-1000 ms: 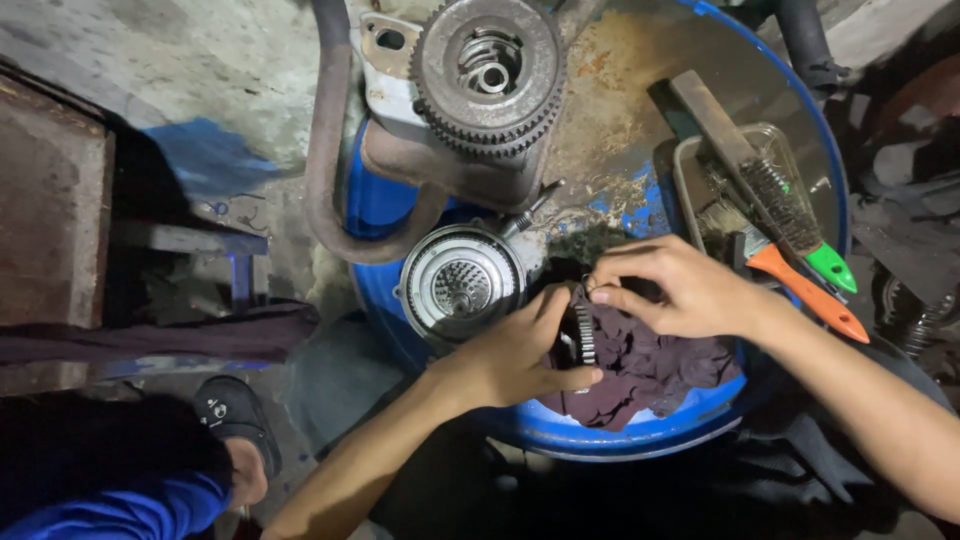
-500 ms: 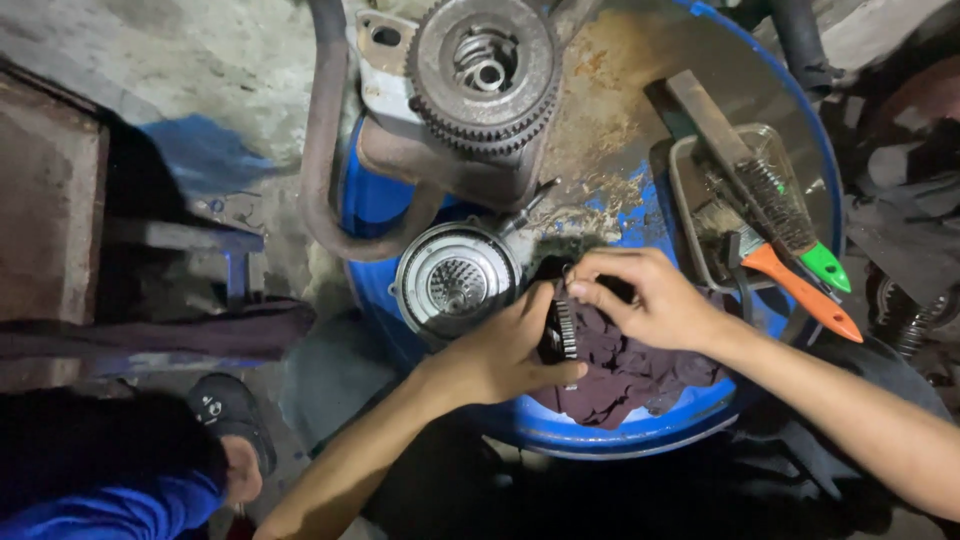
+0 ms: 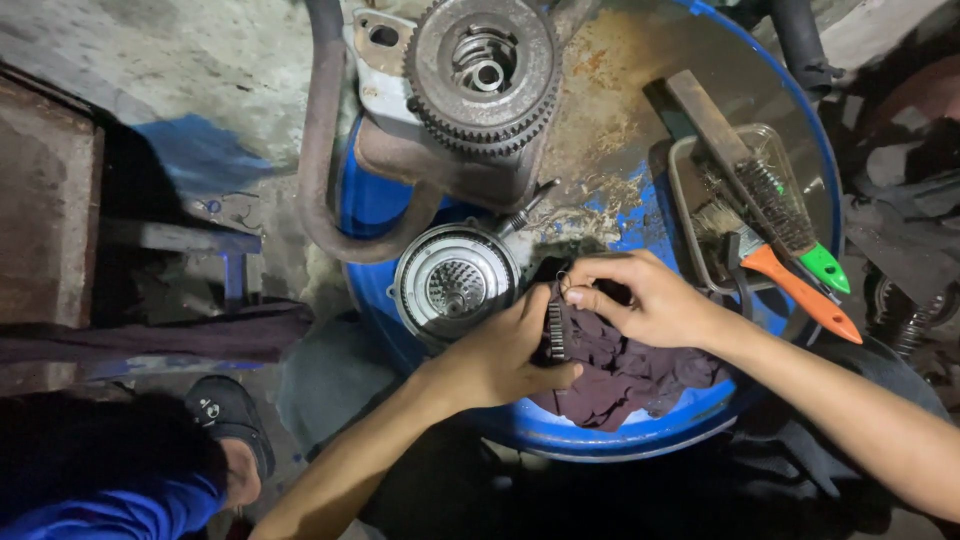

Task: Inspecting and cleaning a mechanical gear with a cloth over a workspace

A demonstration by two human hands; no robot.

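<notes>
While the left hand (image 3: 500, 355) grips a small toothed metal part (image 3: 556, 330) on edge, the right hand (image 3: 650, 300) fingers pinch its top, above a dark purple rag (image 3: 630, 375) on the blue drum (image 3: 600, 435).

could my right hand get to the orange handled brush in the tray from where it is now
Probably yes. The right hand sits at the dark rag, close beside the tray, and the orange-handled brush lies open on top with nothing between them, though that hand is pinching something small.

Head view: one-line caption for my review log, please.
Both hands, left hand and right hand, grip a dark toothed ring over a maroon rag on a blue drum, beside a round metal hub.
</notes>
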